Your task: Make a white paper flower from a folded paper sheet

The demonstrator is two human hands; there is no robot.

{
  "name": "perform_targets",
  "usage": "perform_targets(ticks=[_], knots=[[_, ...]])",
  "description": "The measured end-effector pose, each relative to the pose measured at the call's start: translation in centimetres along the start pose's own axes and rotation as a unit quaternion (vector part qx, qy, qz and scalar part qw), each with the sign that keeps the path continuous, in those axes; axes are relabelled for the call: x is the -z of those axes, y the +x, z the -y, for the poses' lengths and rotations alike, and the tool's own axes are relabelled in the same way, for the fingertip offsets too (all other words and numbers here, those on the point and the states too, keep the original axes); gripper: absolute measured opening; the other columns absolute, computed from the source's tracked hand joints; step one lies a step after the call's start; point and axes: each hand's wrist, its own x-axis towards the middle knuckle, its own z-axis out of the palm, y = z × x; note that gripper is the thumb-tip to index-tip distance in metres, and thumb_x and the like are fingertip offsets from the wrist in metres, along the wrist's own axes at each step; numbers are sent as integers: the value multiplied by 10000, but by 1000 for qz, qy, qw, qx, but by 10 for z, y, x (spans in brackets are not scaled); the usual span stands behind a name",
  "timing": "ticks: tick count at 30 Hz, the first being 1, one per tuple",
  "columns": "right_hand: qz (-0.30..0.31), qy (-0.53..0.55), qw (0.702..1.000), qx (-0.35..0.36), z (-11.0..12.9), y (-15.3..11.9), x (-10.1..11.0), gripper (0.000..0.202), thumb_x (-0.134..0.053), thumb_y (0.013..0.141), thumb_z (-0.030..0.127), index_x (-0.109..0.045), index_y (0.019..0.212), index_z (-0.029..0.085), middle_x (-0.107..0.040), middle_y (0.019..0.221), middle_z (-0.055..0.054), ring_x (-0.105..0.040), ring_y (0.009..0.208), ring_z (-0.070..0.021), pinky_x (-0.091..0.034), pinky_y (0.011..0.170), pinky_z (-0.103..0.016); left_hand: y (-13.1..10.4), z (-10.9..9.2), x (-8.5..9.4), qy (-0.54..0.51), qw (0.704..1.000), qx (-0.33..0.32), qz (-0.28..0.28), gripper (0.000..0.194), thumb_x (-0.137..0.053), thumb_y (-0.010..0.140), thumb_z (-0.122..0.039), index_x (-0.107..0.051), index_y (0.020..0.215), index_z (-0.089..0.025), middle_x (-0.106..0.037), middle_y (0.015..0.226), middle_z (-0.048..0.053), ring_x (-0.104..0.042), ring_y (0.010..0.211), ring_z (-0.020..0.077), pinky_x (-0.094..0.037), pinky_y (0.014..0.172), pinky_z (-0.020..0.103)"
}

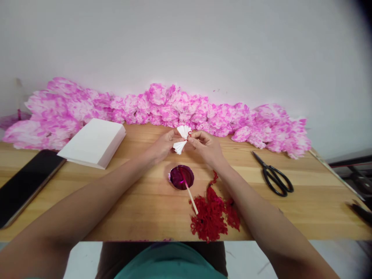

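Observation:
Above the middle of the table I hold a small pleated white paper fan, pinched in at its waist and spread at both ends. A piece of red yarn runs around that waist. My left hand is closed on the paper's left side. From the right, my right hand pinches the red yarn at the waist, thumb and forefinger together. Just below my hands sits a shallow dish of dark magenta dye, with a thin wooden stick resting in it and leaning out toward me.
A heap of red yarn lies at the table's front edge. Black-handled scissors lie to the right. At left are a stack of white paper and a black phone. Pink-and-white paper flowers line the wall.

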Motion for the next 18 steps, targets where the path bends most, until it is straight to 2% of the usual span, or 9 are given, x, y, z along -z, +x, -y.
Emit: perform_targets(ticks=[2, 4, 7, 11, 13, 16, 18], knots=[[-5, -17, 1000, -4, 1, -1, -1, 186, -670, 800, 356, -621, 733, 190, -638, 740, 15, -529, 641, -102, -414, 628, -252, 2, 2, 2, 52, 999, -11, -12, 390, -762, 700, -273, -548, 999, -141, -580, 737, -23, -484, 553, 77, -342, 521, 208], [-14, -31, 999, -19, 2, -1, -2, 181, -657, 797, 349, -615, 726, 187, -633, 714, 11, -524, 616, -106, -403, 596, -253, 2, 3, 5, 149, 988, -31, -39, 348, -730, 737, -259, -532, 1001, -149, -583, 710, -28, -500, 547, 87, -341, 517, 209], [-28, -61, 997, -33, 2, -1, -2, 170, -644, 789, 332, -603, 711, 187, -626, 679, 11, -525, 597, -113, -401, 586, -258, 1, 2, 7, 278, 950, -94, -104, 218, -703, 761, -236, -517, 849, -161, -559, 654, -40, -500, 552, 89, -330, 522, 203], [-32, -114, 993, -19, 0, -1, -1, 168, -630, 789, 292, -581, 666, 189, -636, 688, 8, -537, 614, -116, -410, 625, -266, -2, -1, 6, 293, 920, -178, -192, 208, -651, 803, -262, -467, 752, -178, -474, 568, -68, -434, 498, 75, -285, 491, 197], [-30, -128, 991, -24, -1, -1, -1, 160, -621, 796, 290, -593, 675, 189, -643, 693, 6, -542, 618, -117, -412, 632, -267, -4, -2, 4, 282, 920, -198, -187, 170, -626, 821, -274, -496, 774, -174, -491, 578, -62, -444, 500, 75, -300, 495, 197], [-16, -122, 992, -30, -2, -2, -2, 158, -614, 803, 308, -613, 698, 190, -648, 698, 0, -550, 633, -125, -411, 622, -265, -4, 0, 2, 303, 929, -180, -115, 137, -620, 824, -289, -594, 842, -156, -544, 614, -39, -484, 539, 88, -325, 516, 201], [-8, -110, 993, -29, -4, -2, -3, 161, -617, 800, 326, -622, 715, 190, -648, 703, -5, -552, 641, -129, -410, 608, -262, -3, 4, 3, 348, 921, -156, -81, 163, -632, 815, -291, -657, 891, -149, -556, 611, -34, -479, 546, 94, -315, 516, 205]])
